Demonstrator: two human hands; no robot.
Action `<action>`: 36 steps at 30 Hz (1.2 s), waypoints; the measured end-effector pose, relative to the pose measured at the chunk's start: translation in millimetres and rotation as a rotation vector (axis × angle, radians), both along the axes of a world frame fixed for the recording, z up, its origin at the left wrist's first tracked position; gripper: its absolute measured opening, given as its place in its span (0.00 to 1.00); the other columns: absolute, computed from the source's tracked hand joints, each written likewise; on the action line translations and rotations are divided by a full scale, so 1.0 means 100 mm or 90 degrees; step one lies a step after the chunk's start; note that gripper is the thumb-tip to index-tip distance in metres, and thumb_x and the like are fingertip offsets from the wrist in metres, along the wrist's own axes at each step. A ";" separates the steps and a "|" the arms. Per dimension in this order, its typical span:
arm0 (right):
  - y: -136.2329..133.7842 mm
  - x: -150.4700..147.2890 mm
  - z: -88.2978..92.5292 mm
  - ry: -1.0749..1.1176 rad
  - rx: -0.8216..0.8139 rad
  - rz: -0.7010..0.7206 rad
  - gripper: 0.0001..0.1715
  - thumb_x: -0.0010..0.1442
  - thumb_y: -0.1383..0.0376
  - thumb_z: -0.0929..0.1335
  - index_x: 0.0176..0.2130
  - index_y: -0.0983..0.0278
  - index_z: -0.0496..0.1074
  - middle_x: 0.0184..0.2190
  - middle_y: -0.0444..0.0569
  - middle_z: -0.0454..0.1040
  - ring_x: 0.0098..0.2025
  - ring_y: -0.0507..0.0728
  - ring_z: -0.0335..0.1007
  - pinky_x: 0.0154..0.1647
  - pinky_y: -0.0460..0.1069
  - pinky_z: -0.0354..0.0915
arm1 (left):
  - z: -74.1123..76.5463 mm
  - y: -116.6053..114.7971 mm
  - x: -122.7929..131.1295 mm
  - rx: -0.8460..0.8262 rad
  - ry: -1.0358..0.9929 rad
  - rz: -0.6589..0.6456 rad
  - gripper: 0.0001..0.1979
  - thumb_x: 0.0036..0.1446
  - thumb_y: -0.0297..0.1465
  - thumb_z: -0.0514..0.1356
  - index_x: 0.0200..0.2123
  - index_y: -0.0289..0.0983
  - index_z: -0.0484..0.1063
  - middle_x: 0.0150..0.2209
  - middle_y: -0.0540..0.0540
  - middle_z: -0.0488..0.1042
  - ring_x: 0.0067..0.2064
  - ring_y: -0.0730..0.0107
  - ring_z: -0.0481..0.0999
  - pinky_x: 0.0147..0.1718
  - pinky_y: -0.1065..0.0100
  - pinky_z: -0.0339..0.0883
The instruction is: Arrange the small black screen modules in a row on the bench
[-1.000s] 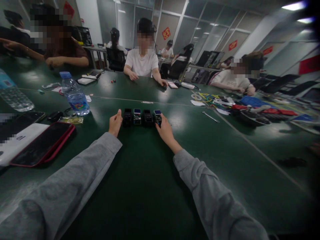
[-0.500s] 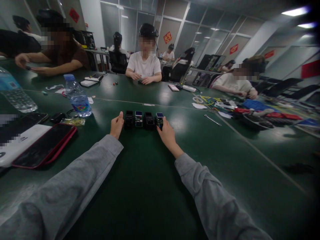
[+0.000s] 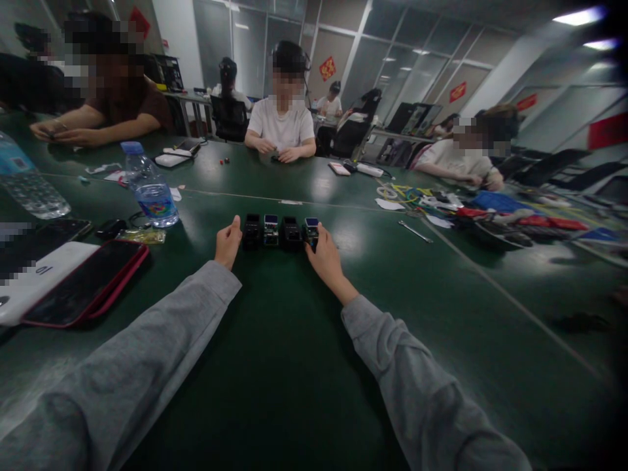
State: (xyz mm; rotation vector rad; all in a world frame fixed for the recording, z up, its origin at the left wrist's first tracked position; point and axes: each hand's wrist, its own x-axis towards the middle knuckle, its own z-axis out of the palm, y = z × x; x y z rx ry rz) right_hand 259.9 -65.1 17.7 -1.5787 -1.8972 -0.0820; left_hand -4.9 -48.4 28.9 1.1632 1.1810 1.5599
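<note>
Several small black modules stand side by side in a row (image 3: 279, 231) on the green table (image 3: 294, 340); two of them have blue tops. My left hand (image 3: 227, 243) rests at the row's left end, fingers curled, thumb up beside the leftmost module. My right hand (image 3: 324, 256) is at the right end, its fingers closed round the rightmost blue-topped module (image 3: 311, 231). Both my arms wear grey sleeves.
To my left lie a red-cased phone (image 3: 83, 282), a white device (image 3: 34, 288), a water bottle (image 3: 150, 190) and a second bottle (image 3: 27, 186). A metal tool (image 3: 415, 231) and coloured cables and parts (image 3: 471, 212) lie at the right. Other people sit along the table's far side.
My hands and the row of modules have stayed in place; only the view shifts slightly. The person opposite has drawn both hands together.
</note>
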 end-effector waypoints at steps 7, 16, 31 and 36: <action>0.05 0.01 -0.01 0.006 -0.045 -0.001 0.38 0.63 0.65 0.62 0.67 0.70 0.48 0.56 0.66 0.61 0.52 0.69 0.66 0.49 0.63 0.69 | -0.02 0.02 -0.02 -0.005 -0.005 0.002 0.28 0.58 0.52 0.55 0.18 0.39 0.53 0.17 0.55 0.51 0.18 0.79 0.50 0.16 0.71 0.42; 0.15 0.01 0.02 0.028 0.013 -0.014 0.36 0.61 0.62 0.65 0.65 0.68 0.53 0.55 0.63 0.63 0.52 0.68 0.66 0.49 0.62 0.69 | 0.00 0.01 -0.01 -0.001 -0.004 0.001 0.28 0.57 0.52 0.56 0.18 0.39 0.52 0.16 0.55 0.51 0.17 0.79 0.49 0.16 0.70 0.41; 0.14 0.02 0.02 0.009 -0.010 -0.036 0.30 0.61 0.66 0.63 0.62 0.68 0.58 0.53 0.61 0.66 0.51 0.66 0.68 0.49 0.59 0.68 | -0.01 0.00 -0.01 -0.010 -0.002 -0.004 0.27 0.58 0.52 0.55 0.19 0.39 0.52 0.16 0.56 0.50 0.17 0.78 0.49 0.16 0.71 0.42; -0.01 0.03 0.07 0.006 -0.014 -0.031 0.30 0.60 0.66 0.63 0.61 0.69 0.59 0.53 0.61 0.66 0.50 0.65 0.69 0.49 0.59 0.69 | -0.01 0.01 0.00 -0.009 0.000 -0.003 0.28 0.58 0.53 0.54 0.18 0.39 0.51 0.16 0.56 0.50 0.18 0.78 0.49 0.17 0.71 0.42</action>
